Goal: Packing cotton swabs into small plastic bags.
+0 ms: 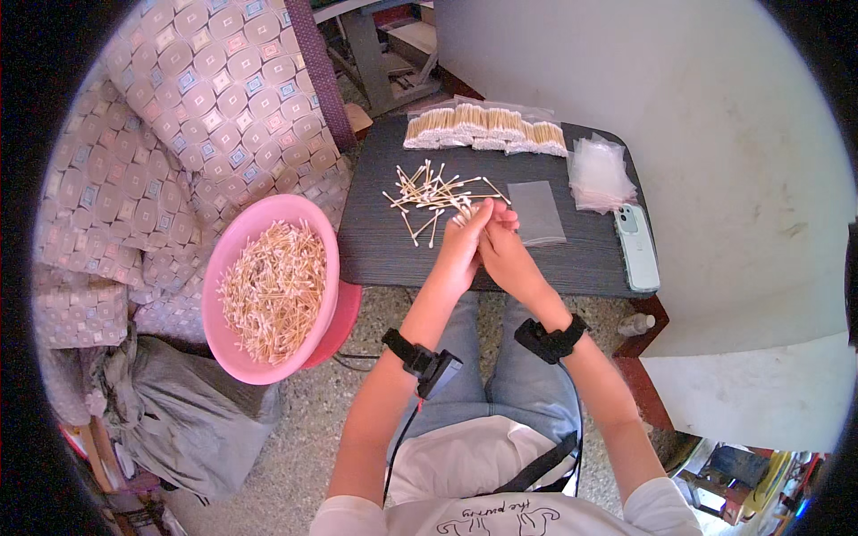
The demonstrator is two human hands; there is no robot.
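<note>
Over the near edge of the dark table, my left hand (459,245) and my right hand (508,252) are pressed together. White tips of cotton swabs (463,213) poke out by my left fingers, so a bunch is held between the closed hands; most of it is hidden by them. Just beyond lies a loose heap of cotton swabs (431,189) with wooden sticks and white ends. Right of my hands a clear plastic bag (537,214) lies flat on the table, apart from my fingers.
Filled bags of swabs (487,125) line the table's (366,241) far edge. A stack of clear bags (601,172) and a white phone (635,248) lie at the right. A pink tub (214,313) full of swabs stands left, beside a patterned sofa (223,98). A wall (715,179) bounds the right.
</note>
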